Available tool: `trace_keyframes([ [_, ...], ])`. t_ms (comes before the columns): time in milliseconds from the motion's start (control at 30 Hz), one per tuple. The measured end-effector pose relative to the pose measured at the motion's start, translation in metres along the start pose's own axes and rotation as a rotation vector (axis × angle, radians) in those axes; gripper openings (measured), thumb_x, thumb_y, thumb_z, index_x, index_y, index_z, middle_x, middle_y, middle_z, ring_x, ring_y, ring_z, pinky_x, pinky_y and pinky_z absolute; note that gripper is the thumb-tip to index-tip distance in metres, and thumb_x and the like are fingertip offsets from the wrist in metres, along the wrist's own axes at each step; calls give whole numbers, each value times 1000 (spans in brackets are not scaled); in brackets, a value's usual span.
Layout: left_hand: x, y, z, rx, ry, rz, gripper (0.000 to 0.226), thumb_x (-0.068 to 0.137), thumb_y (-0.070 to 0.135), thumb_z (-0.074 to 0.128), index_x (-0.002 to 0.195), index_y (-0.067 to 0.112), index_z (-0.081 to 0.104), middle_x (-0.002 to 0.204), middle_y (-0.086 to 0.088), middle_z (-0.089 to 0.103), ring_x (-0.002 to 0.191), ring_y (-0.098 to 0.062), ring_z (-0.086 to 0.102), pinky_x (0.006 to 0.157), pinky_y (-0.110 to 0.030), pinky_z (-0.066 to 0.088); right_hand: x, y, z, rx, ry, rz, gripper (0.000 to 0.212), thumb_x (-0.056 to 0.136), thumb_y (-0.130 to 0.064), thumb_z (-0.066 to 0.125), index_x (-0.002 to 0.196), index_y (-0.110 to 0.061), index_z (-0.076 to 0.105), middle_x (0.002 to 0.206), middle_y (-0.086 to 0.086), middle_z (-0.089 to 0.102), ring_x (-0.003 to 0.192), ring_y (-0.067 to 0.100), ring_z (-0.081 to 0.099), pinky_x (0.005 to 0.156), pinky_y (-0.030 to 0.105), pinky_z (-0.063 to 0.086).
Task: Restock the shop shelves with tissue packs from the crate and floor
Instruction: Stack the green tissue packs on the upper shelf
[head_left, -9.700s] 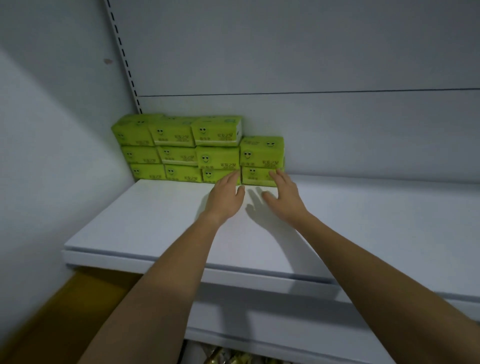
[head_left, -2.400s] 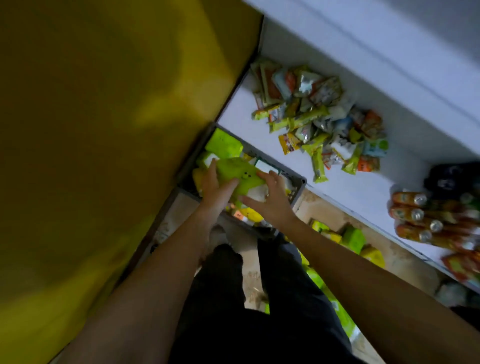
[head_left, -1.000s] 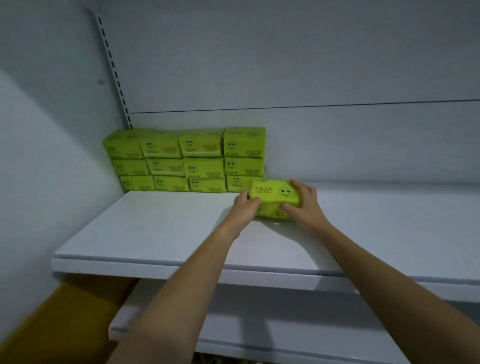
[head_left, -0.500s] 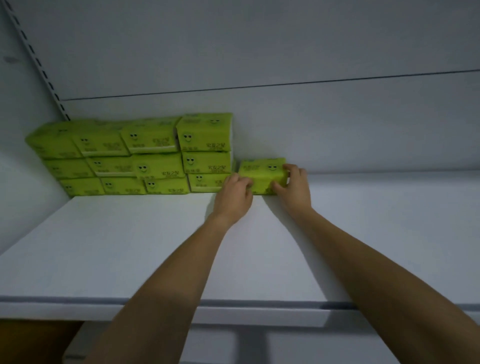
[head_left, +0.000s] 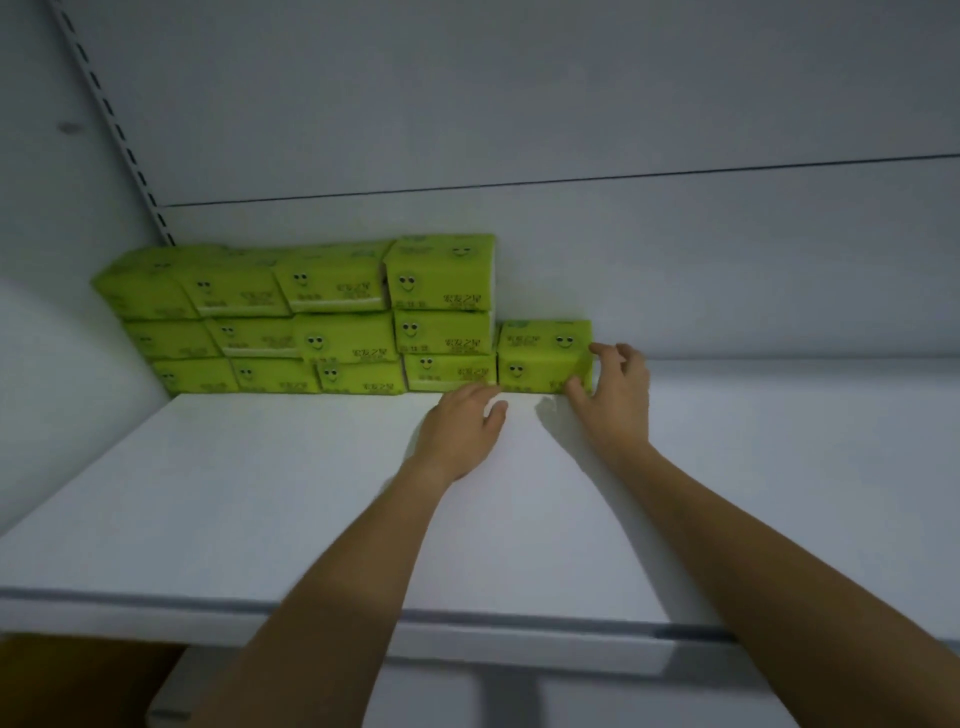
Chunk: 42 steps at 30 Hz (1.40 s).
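Several green tissue packs with smiley faces form a three-high stack (head_left: 337, 312) against the back wall at the left of the white shelf (head_left: 260, 493). One more green tissue pack (head_left: 540, 358) lies on the shelf, pushed against the stack's right end. My right hand (head_left: 613, 400) is at that pack's right end, thumb at its lower front corner and fingers loosely spread by its side. My left hand (head_left: 462, 423) rests relaxed on the shelf just in front of the stack and holds nothing.
The back panel (head_left: 675, 270) and the left side wall (head_left: 47, 338) close in the shelf. A slotted upright rail (head_left: 117, 135) runs up the left corner. The shelf's surface stretches bare to the right of the packs. A lower shelf edge (head_left: 519, 696) shows below.
Both hands held the pack against the stack half a second ago. My left hand has since come off it and dropped to the shelf, and my right hand's hold has loosened.
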<state>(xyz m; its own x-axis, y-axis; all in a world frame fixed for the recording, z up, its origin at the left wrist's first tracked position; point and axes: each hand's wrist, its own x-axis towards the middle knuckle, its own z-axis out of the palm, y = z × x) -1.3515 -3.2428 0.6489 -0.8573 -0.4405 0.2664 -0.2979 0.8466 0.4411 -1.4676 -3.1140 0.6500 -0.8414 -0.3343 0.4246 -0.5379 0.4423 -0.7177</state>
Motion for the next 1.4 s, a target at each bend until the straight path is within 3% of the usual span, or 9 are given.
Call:
trace_keyframes([
  [300,-89,-45,-49,132,51,-225,48,100,38,29,144,18,34,153,-4,28,141,-22,23,115,-44,17,-82,-73,16,-112,-324,-407,51,90,-26,57,137,-13,43,150,10,30,139,24,27,110,30,19],
  [567,-235,-119,-109,168,334,-366,48,100,34,30,146,19,28,154,-2,26,143,-20,18,116,-45,10,-210,-173,70,-87,-534,-699,55,88,-41,47,135,-12,47,147,9,37,136,21,35,110,25,19],
  [700,-321,-163,-108,157,388,-548,48,100,33,32,146,17,29,152,-1,29,142,-19,19,116,-44,9,-284,-200,101,-86,-650,-835,55,88,-40,43,137,-14,44,148,6,36,137,20,33,113,27,12],
  [867,-426,-221,-68,104,257,-713,45,99,28,36,141,11,37,146,-9,40,135,-25,32,114,-41,20,-383,-177,155,-50,-873,-747,53,92,-35,49,140,-15,39,150,5,33,138,19,30,114,28,14],
  [967,-478,-248,-27,32,136,-791,44,99,23,38,140,8,38,145,-13,40,133,-28,35,111,-35,23,-442,-135,190,-70,-1067,-597,57,91,-39,47,141,-14,36,151,7,29,138,20,29,115,30,18],
  [1100,-533,-278,49,-136,-1,-928,59,92,38,29,140,5,38,147,-16,36,137,-29,31,111,-32,22,-513,-60,236,-115,-1264,-388,58,91,-42,45,141,-14,36,151,8,30,139,21,28,110,25,21],
  [1233,-572,-326,152,-212,-125,-1015,71,82,42,25,137,0,40,144,-21,39,135,-32,35,112,-31,19,-569,39,292,-178,-1357,-157,64,83,-45,43,139,-13,39,148,10,34,139,23,30,111,31,24],
  [1400,-581,-408,285,-207,-200,-984,85,77,54,20,134,-6,42,138,-31,42,130,-38,40,110,-35,24,-603,150,381,-315,-1428,-82,56,95,-30,49,144,-13,28,151,7,29,139,20,27,108,23,16],
])
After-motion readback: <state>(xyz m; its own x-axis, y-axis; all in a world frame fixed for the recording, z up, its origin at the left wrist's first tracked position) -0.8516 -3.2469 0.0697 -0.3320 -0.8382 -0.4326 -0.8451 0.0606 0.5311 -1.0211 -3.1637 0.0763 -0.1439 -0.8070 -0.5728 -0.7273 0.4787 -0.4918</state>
